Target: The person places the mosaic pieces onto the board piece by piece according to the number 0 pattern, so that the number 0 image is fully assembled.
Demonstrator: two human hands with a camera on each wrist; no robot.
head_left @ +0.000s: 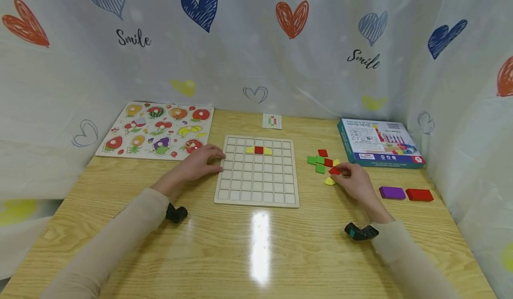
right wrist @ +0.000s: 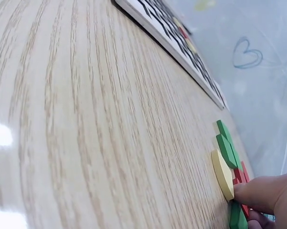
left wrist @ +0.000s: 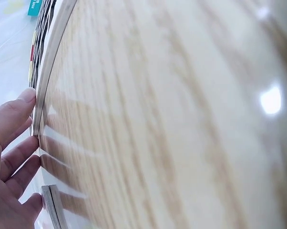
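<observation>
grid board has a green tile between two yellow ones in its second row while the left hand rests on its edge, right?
Not quite: the middle tile is red, not green, as the head view shows. It does sit between two yellow tiles on the grid board, with the left hand at its edge.

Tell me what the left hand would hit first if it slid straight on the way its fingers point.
The left hand points right, its fingertips already touching the left edge of the wooden grid board. So it would probably push the board before meeting anything else.

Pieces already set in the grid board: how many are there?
3, side by side in the grid board's second row: yellow piece, red piece, yellow piece. None look hidden.
</observation>
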